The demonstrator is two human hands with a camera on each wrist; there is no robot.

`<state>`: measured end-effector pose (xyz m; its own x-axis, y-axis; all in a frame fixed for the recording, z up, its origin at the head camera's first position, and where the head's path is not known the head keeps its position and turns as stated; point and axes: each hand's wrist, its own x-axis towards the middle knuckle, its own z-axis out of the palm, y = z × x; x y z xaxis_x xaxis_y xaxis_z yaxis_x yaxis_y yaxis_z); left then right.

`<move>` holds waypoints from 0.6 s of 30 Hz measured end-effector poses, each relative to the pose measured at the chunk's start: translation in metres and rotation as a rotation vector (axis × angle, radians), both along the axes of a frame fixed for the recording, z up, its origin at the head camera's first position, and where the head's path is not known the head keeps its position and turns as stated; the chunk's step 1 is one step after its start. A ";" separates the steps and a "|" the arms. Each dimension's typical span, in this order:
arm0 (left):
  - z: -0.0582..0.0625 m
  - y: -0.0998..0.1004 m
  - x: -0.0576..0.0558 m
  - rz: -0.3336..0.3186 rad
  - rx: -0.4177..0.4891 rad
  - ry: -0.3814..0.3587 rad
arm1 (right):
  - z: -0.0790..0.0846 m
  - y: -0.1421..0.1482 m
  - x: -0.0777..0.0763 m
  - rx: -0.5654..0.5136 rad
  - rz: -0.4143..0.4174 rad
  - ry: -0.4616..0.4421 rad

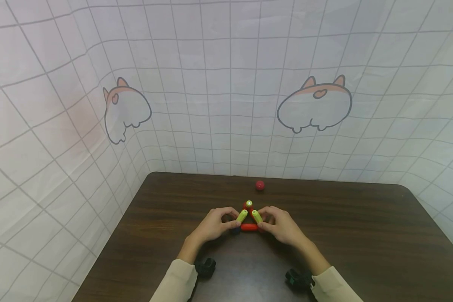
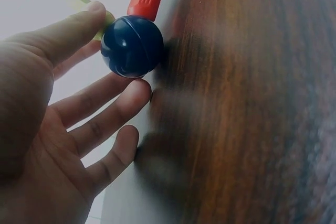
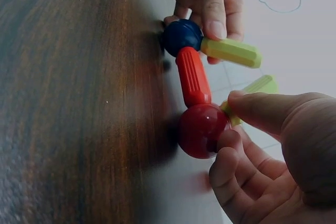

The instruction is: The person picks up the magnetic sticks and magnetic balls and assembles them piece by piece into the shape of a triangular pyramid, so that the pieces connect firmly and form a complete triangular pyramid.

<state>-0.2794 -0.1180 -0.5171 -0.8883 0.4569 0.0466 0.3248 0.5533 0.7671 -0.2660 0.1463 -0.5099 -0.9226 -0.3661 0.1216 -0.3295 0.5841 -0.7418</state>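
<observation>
A toy frame of magnetic-looking rods and balls stands on the table between both hands. At its near side, a red rod (image 1: 249,227) joins a dark blue ball (image 2: 132,45) to a red ball (image 3: 202,129). My left hand (image 1: 213,224) pinches a yellow-green rod (image 3: 231,52) that rises from the blue ball. With thumb and fingers, my right hand (image 1: 281,224) pinches another yellow-green rod (image 1: 256,216) on the red ball. Both rods lean inward, their upper ends apart. A third yellow-green rod (image 1: 249,203) stands at the far corner, its base partly hidden.
A loose red ball (image 1: 260,185) lies near the back edge of the dark wooden table (image 1: 343,218). White grid-patterned cloth (image 1: 219,105) hangs behind and at the sides. Black wrist devices (image 1: 207,267) sit below each hand.
</observation>
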 end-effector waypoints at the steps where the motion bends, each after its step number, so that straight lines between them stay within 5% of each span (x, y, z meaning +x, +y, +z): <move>1: 0.000 0.000 0.000 0.000 0.000 0.002 | 0.000 0.000 0.000 0.001 -0.004 0.000; 18: 0.001 -0.005 -0.001 -0.023 -0.009 -0.041 | 0.000 0.003 -0.001 -0.021 0.037 -0.029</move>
